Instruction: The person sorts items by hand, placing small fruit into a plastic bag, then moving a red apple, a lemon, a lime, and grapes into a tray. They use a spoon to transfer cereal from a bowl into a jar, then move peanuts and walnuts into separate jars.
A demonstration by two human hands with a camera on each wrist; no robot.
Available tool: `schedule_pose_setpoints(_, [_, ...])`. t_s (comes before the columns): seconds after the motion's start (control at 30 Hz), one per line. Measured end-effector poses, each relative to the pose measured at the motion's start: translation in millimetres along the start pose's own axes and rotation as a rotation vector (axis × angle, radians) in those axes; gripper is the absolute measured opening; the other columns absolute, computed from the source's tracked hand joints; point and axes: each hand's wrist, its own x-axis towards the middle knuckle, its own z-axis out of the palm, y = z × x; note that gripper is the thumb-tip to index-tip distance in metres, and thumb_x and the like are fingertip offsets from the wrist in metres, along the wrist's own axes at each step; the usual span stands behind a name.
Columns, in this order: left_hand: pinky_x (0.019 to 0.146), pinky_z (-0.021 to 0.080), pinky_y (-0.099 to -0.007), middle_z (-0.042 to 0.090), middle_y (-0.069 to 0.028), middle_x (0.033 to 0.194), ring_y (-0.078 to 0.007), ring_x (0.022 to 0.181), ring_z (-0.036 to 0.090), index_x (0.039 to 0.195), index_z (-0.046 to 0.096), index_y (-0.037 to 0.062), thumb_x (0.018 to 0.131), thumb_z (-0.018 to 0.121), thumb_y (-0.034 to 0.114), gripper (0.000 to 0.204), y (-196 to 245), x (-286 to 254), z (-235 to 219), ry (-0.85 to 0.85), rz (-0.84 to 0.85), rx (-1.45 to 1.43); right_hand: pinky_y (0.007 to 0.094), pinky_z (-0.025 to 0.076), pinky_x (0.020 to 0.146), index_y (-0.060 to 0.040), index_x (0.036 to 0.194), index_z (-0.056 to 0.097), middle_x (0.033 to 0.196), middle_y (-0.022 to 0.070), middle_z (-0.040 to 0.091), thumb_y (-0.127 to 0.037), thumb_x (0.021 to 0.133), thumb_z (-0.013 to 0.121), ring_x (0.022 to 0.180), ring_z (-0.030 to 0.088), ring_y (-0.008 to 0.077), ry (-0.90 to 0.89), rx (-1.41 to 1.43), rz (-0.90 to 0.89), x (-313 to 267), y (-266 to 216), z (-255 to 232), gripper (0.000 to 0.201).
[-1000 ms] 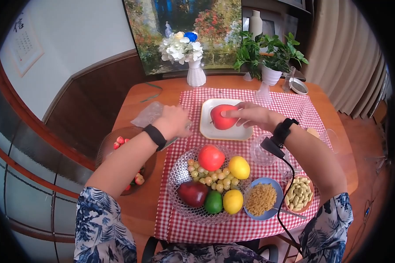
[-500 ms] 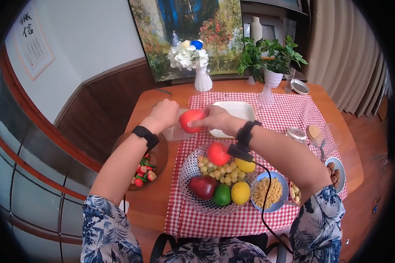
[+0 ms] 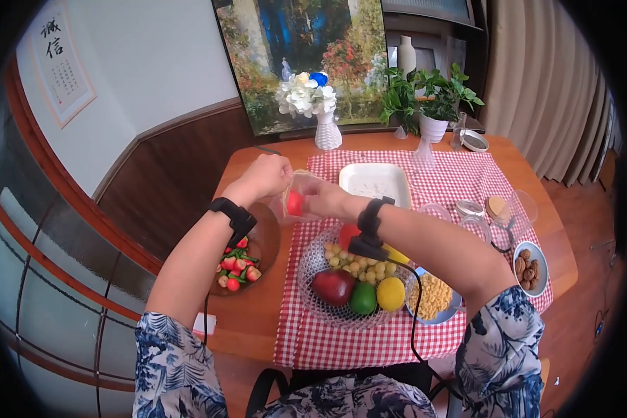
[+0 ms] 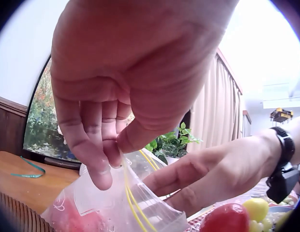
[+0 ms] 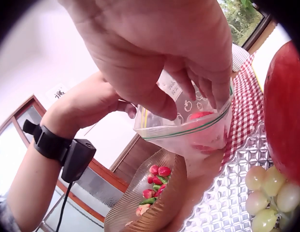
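A clear zip bag (image 5: 162, 137) hangs with its mouth spread, and a red apple (image 3: 295, 203) is inside it. My left hand (image 3: 263, 175) pinches the bag's edge between thumb and fingers, beside the yellow seal line. From the other side my right hand (image 3: 325, 202) reaches into the bag's mouth. Its fingers (image 5: 208, 92) are extended, and the apple lies lower down, apart from the thumb in the right wrist view. Below the hands stands a glass fruit bowl (image 3: 310, 303) with grapes (image 3: 359, 266), a dark red fruit (image 3: 333, 287), a lime (image 3: 363, 299) and lemons (image 3: 391, 294).
A white tray (image 3: 376, 171) lies behind the right hand. Left of the checked cloth, a brown bowl (image 3: 270, 230) holds small red and green pieces. To the right are a blue plate of pasta (image 3: 433, 296), a bowl of walnuts (image 3: 527, 270) and glass jars. Black cables trail from both wrists.
My right hand has carried the apple left from over the white tray into the bag, and its fingers have loosened. My left hand has raised the bag and holds its mouth spread.
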Motion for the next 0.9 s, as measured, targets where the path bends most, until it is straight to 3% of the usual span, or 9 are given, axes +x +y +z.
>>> schedule_pose_setpoints(0.13, [0.077,0.056,-0.0399,0.072,-0.017,0.084,-0.0323,0.082,0.071,0.093,0.07,0.0009,0.084,0.063,0.015,0.018,-7.8,-2.6,12.1,0.052,0.04,0.123,0.0321,0.053,0.083,-0.0103,0.107,0.074,0.094,0.0045,0.073,-0.01,0.081,0.066,0.091,0.068,0.0153,-0.109,-0.061,-0.22,3.1,6.6,-6.2,0.027])
schedule_pose_setpoints(0.2, [0.078,0.056,-0.0409,0.072,-0.0172,0.084,-0.0334,0.082,0.071,0.093,0.071,0.002,0.083,0.064,0.016,0.019,-1.0,-9.8,13.9,0.04,0.021,0.133,0.0339,0.054,0.08,-0.0092,0.102,0.075,0.093,0.0068,0.074,-0.016,0.082,0.066,0.089,0.07,0.0191,-0.123,-0.054,-0.265,-14.3,0.6,-32.8,0.023])
schedule_pose_setpoints(0.27, [0.08,0.056,-0.0419,0.072,-0.0174,0.085,-0.0345,0.082,0.07,0.092,0.071,0.0032,0.082,0.064,0.018,0.019,7.0,-16.5,15.5,0.036,-0.004,0.145,0.0357,0.055,0.079,-0.0078,0.097,0.075,0.09,0.0134,0.073,-0.022,0.086,0.067,0.084,0.07,0.0245,-0.023,-0.503,-0.34,-57.6,-28.9,-69.5,0.02])
schedule_pose_setpoints(0.33, [0.084,0.055,-0.0447,0.072,-0.0181,0.094,-0.0343,0.091,0.069,0.099,0.071,0.0067,0.081,0.065,0.023,0.026,12.4,-21.0,17.8,-0.094,-0.033,0.187,0.0412,0.056,0.076,-0.0089,0.087,0.075,0.082,0.0124,0.073,-0.044,0.082,0.07,0.08,0.071,0.0325,0.021,-0.797,-0.312,-86.7,-22.0,-98.5,0.036])
schedule_pose_setpoints(0.4, [0.086,0.054,-0.0456,0.071,-0.0184,0.101,-0.0341,0.097,0.068,0.104,0.07,0.0083,0.08,0.066,0.026,0.03,19.9,-26.9,19.7,-0.094,0.022,0.222,0.0428,0.057,0.075,-0.0064,0.085,0.074,0.078,0.0134,0.072,-0.053,0.081,0.069,0.077,0.071,0.0324,0.009,-1.0,-0.222,-114.5,-1.0,-112.4,0.047])
schedule_pose_setpoints(0.47, [0.088,0.053,-0.0466,0.07,-0.0187,0.107,-0.0338,0.103,0.066,0.108,0.069,0.01,0.08,0.066,0.028,0.034,24.5,-27.7,24.7,-0.092,0.075,0.262,0.0423,0.055,0.077,-0.0078,0.099,0.073,0.087,0.0153,0.071,-0.057,0.08,0.07,0.084,0.07,0.0323,-0.146,-1.15,0.02,-140.4,-4.1,-111.6,0.053])
schedule_pose_setpoints(0.67, [0.09,0.053,-0.048,0.069,-0.0186,0.113,-0.034,0.108,0.065,0.124,0.064,0.0153,0.078,0.066,0.036,0.05,24.7,-11.8,41.0,-0.243,0.064,0.288,0.0437,0.056,0.078,-0.0012,0.097,0.071,0.089,0.0186,0.071,-0.063,0.072,0.075,0.085,0.071,0.0335,-0.167,-1.146,0.07,-164.4,9.1,-96.5,0.067])
schedule_pose_setpoints(0.73, [0.09,0.053,-0.049,0.071,-0.0155,0.109,-0.0347,0.105,0.066,0.12,0.066,0.0165,0.08,0.062,0.034,0.044,19.4,-11.1,42.6,-0.292,0.013,0.263,0.044,0.054,0.078,-0.01,0.107,0.07,0.087,0.0136,0.071,-0.057,0.073,0.075,0.086,0.069,0.0327,-0.152,-1.102,0.037,-159.2,23.4,-97.1,0.058])
schedule_pose_setpoints(0.9, [0.091,0.053,-0.0502,0.071,-0.0155,0.11,-0.0354,0.105,0.066,0.126,0.065,0.0221,0.081,0.06,0.038,0.048,14.3,-15.5,42.4,-0.344,-0.044,0.271,0.0431,0.054,0.08,-0.0078,0.115,0.066,0.095,0.0168,0.07,-0.042,0.074,0.079,0.089,0.068,0.0335,-0.062,-0.922,-0.084,-142.6,23.6,-135.6,0.055])
